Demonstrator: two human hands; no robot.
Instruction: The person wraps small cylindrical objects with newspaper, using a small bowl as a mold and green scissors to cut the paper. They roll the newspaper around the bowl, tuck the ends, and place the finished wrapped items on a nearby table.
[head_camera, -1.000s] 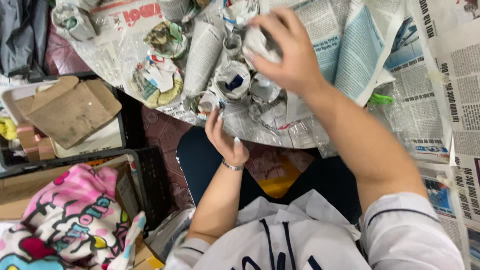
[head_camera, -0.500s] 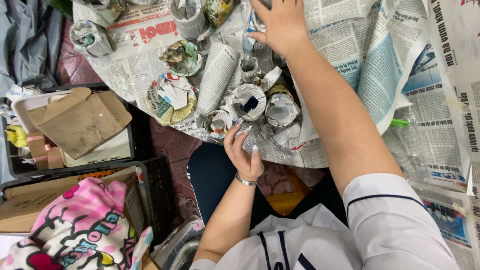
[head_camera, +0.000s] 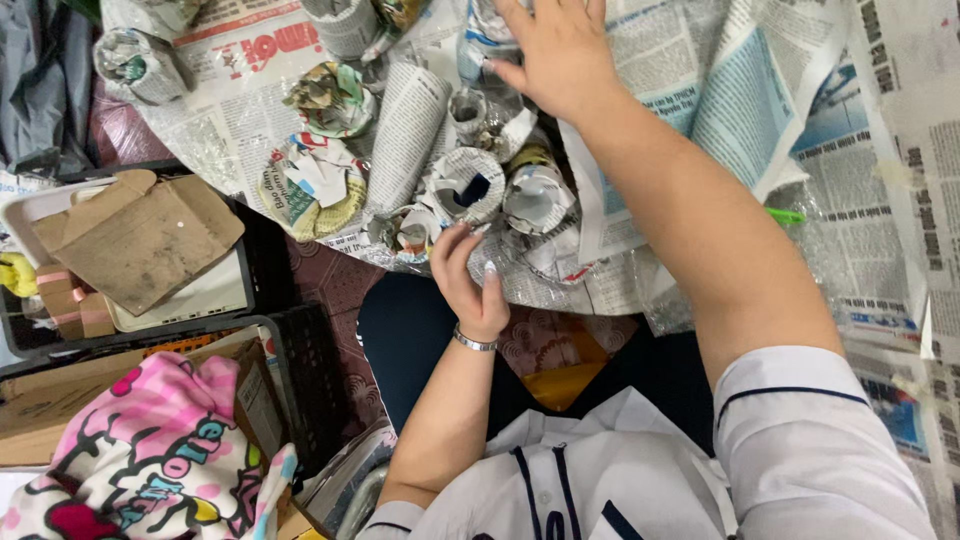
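While my left hand (head_camera: 470, 285) hangs released at the desk (head_camera: 880, 200) edge, fingertips just below the newspaper-wrapped cup (head_camera: 465, 187), my right hand (head_camera: 555, 50) lies flat and unclenched on another wrapped bundle (head_camera: 480, 40) farther off; left is nearer.

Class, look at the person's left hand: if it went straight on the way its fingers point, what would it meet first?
The left hand points up the picture. It would most likely first meet the open-ended newspaper roll just beyond its fingertips, though depth from above is hard to judge.
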